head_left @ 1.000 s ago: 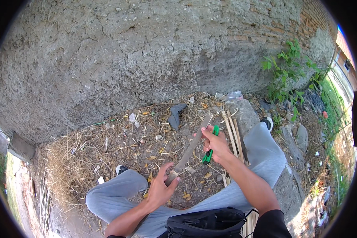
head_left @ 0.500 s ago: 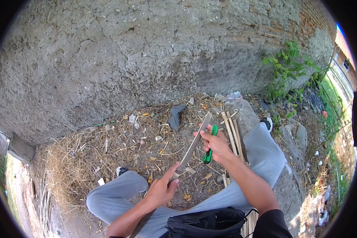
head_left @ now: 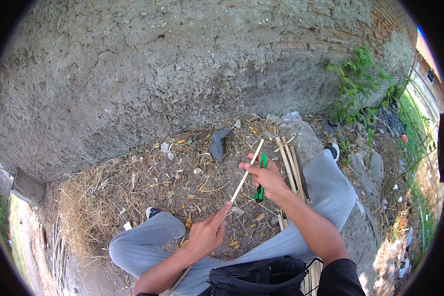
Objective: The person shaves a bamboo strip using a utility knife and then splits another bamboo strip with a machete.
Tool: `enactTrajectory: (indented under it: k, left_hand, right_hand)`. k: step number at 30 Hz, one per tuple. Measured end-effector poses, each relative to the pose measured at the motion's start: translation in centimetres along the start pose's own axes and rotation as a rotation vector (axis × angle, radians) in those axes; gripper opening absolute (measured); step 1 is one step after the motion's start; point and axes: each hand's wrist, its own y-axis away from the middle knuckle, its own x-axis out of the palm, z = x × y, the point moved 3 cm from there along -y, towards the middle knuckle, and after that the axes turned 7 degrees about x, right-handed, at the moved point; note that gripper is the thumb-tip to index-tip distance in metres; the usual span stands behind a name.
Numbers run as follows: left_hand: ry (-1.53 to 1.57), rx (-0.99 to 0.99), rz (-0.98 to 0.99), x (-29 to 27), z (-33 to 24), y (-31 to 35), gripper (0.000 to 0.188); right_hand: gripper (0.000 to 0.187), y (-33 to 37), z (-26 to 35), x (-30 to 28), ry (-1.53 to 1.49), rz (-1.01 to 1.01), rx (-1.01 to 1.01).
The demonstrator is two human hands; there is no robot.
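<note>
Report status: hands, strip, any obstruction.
Left hand on pale strip. Right hand on strip, holding green tool. Strip slanted between both hands. Other strips near right hand, seemingly not blocking.

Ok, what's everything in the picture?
Wall: 1, mostly grey, top
Plant: 1, green, right
Straw: lots, tan, left
Leaves: several, yellow, centre
Scrap: 1, dark grey, near wall
Loose strips: several, pale, right of centre
Held strip: 1, pale, centre
Handheld tool: 1, green and black, centre
Bag: 1, black, bottom centre
Trousers: 1 pair, grey, lower centre
Shoes: 2, black and white, either side
Left hand: 1, holding strip's near part
Right hand: 1, around tool, against strip
</note>
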Motion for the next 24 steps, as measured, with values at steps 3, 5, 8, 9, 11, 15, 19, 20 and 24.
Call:
enactTrajectory:
  k: [3, 5, 8, 9, 11, 15, 19, 20, 24]
  left_hand:
    - [-0.056, -0.027, 0.061, 0.1, -0.1, 0.0, 0.061]
    - [-0.028, -0.023, 0.008, 0.5, 0.2, 0.3, 0.061]
    - [0.012, -0.003, -0.061, 0.6, 0.3, 0.3, 0.059]
    - [0.025, 0.013, -0.077, 0.6, 0.3, 0.3, 0.059]
    - [0.207, -0.079, -0.089, 1.3, 1.1, 0.3, 0.057]
    - [0.607, -0.403, 0.117, 1.8, 2.3, 0.2, 0.053]
    - [0.616, -0.415, 0.185, 2.1, 2.5, 0.2, 0.046]
    - [0.677, -0.395, 0.177, 2.2, 2.5, 0.4, 0.042]
    - [0.772, -0.392, 0.179, 2.0, 2.1, 0.3, 0.032]
  right_hand:
    - [0.049, -0.2, -0.1, 0.1, 0.000, 0.064, -0.018]
    - [0.050, -0.1, 0.0, 0.3, 0.001, 0.100, -0.019]
    - [0.051, 0.0, 0.2, 0.4, 0.012, 0.128, -0.022]
    - [0.051, 0.0, 0.3, 0.4, 0.012, 0.127, -0.023]
    - [0.050, 0.2, 0.5, 0.7, -0.011, 0.186, -0.034]
    - [0.046, 0.9, 1.1, 1.0, -0.023, 0.218, -0.061]
    - [0.046, 0.8, 1.1, 0.9, -0.030, 0.246, -0.065]
    - [0.044, 0.8, 1.1, 0.9, -0.018, 0.217, -0.066]
    - [0.035, 0.5, 0.7, 0.4, 0.003, 0.161, -0.045]
